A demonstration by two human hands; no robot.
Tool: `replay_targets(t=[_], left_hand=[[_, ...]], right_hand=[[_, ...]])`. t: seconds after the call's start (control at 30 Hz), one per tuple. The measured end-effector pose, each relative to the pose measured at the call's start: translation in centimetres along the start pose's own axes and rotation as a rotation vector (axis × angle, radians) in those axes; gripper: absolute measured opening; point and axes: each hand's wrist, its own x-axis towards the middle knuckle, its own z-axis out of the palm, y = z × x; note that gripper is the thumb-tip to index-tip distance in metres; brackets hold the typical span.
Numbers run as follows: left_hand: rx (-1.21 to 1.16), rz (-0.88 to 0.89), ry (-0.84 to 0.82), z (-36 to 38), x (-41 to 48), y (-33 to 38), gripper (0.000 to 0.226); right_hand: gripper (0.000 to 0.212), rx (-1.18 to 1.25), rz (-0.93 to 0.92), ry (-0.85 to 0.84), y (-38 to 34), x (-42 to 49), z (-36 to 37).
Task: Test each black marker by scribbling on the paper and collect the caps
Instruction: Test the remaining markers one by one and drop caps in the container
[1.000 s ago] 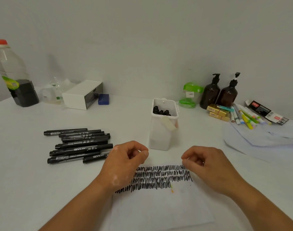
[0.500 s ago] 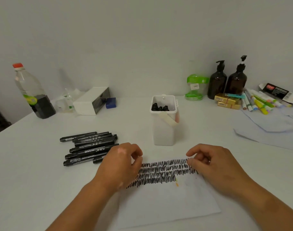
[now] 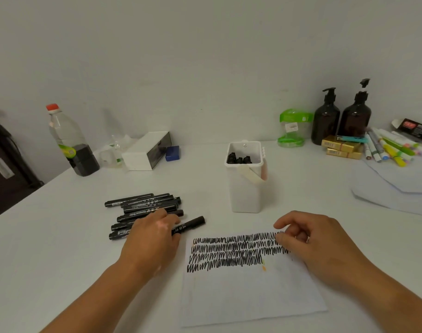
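On my head feed, the left hand lies over the near edge of the black markers, fingers curled on one marker whose end pokes out towards the paper. The right hand rests loosely curled at the right end of the scribbles, holding nothing (thumb and forefinger nearly meet). Caps sit in the white tub beyond both hands.

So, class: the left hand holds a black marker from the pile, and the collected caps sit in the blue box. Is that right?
Not quite: the head view shows the caps in the tall white container instead. The left hand does hold a black marker from the pile.
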Motion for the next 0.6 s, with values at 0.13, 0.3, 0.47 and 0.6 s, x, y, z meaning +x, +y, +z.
replay_targets(t=[0.13, 0.3, 0.47, 0.6], left_hand=[[0.000, 0.018, -0.026, 0.1, -0.2, -0.1, 0.022], [-0.293, -0.013, 0.009, -0.9, 0.4, 0.4, 0.013], [-0.991, -0.129, -0.189, -2.5, 1.9, 3.5, 0.029], [-1.460, -0.203, -0.301, -2.3, 2.4, 6.4, 0.038]], right_hand=[[0.013, -0.009, 0.002, -0.002, -0.1, 0.0, 0.0], [0.012, -0.011, 0.010, -0.020, -0.2, -0.2, 0.2], [0.018, -0.007, -0.006, -0.054, -0.7, -0.2, 0.3], [0.025, 0.029, -0.029, -0.081, -1.1, -0.4, 0.2]])
